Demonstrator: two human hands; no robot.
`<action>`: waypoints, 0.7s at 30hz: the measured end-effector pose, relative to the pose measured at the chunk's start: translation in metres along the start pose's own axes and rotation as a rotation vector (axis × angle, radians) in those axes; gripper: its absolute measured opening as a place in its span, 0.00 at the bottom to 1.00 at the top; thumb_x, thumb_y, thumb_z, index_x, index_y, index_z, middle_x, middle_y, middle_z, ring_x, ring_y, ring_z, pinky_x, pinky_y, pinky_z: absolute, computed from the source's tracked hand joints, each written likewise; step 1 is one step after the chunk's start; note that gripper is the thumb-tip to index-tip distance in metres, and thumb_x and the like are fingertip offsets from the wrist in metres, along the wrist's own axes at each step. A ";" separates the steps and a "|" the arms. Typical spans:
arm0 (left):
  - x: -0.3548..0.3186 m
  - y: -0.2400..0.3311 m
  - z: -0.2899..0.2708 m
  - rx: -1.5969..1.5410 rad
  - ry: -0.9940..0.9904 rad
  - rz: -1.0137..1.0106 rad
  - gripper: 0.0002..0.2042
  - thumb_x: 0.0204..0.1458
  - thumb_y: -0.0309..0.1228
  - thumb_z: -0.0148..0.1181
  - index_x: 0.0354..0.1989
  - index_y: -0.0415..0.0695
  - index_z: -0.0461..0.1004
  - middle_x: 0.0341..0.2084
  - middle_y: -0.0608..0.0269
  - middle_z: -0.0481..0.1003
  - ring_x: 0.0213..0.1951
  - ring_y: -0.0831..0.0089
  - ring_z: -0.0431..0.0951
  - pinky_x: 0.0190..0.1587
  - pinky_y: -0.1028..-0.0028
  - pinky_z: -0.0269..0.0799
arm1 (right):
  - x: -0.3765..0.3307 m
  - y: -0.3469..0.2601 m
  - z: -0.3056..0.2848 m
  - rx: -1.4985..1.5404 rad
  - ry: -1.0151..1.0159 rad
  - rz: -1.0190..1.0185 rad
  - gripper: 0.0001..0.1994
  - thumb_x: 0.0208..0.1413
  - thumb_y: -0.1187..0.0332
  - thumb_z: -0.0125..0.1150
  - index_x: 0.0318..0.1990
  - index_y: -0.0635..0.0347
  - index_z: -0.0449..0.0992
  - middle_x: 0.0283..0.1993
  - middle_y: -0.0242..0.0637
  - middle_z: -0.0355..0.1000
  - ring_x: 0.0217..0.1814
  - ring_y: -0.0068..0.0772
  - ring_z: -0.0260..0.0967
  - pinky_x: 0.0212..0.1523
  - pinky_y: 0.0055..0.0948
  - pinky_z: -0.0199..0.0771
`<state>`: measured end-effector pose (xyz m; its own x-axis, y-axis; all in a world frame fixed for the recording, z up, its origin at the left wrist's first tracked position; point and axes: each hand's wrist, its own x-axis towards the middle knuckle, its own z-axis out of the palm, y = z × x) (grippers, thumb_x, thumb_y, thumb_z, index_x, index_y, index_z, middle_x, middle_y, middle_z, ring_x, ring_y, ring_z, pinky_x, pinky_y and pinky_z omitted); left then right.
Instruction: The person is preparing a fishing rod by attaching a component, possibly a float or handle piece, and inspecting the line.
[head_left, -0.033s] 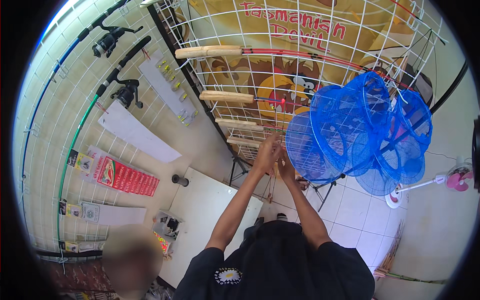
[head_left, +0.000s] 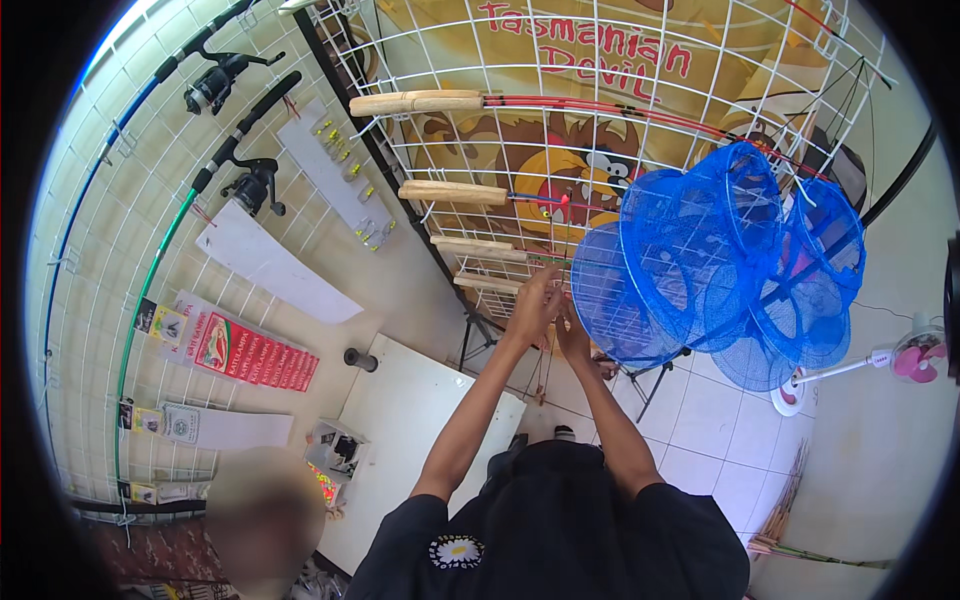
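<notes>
Both arms reach forward to the white wire grid (head_left: 450, 140). My left hand (head_left: 535, 308) is closed in a pinch, fingertips up, at a thin fishing line (head_left: 567, 240) that hangs from a small red float (head_left: 564, 203). Just right of it and slightly lower, my right hand (head_left: 573, 335) is closed too; what its fingers hold is hidden. Short rods with wooden handles (head_left: 455, 192) lie across the grid above and left of the hands. A blue collapsible mesh net (head_left: 690, 260) hangs close to the right hand. Thin strands dangle below the hands.
At left, a wall grid carries a blue rod (head_left: 115, 130), a green rod (head_left: 160, 250) with reels, and carded packets (head_left: 245, 352). A white table (head_left: 420, 420) stands lower left, near a person (head_left: 265, 520). Tripod legs (head_left: 655, 390) and a pink fan (head_left: 915, 358) are to the right.
</notes>
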<state>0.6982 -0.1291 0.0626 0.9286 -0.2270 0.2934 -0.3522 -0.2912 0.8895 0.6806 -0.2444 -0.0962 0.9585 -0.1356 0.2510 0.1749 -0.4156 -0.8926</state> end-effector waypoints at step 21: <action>-0.174 -0.028 0.017 -0.352 0.141 -0.498 0.21 0.55 0.23 0.57 0.58 0.43 0.64 0.39 0.57 0.76 0.37 0.77 0.78 0.33 0.78 0.73 | -0.115 -0.012 -0.064 0.077 -0.255 0.250 0.23 0.53 0.72 0.61 0.58 0.56 0.66 0.57 0.40 0.66 0.52 0.35 0.69 0.41 0.28 0.75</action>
<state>0.5450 -0.0970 -0.0192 0.9864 -0.0109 -0.1640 0.1640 -0.0018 0.9865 0.5536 -0.2817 -0.0906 0.9974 0.0083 -0.0716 -0.0649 -0.3278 -0.9425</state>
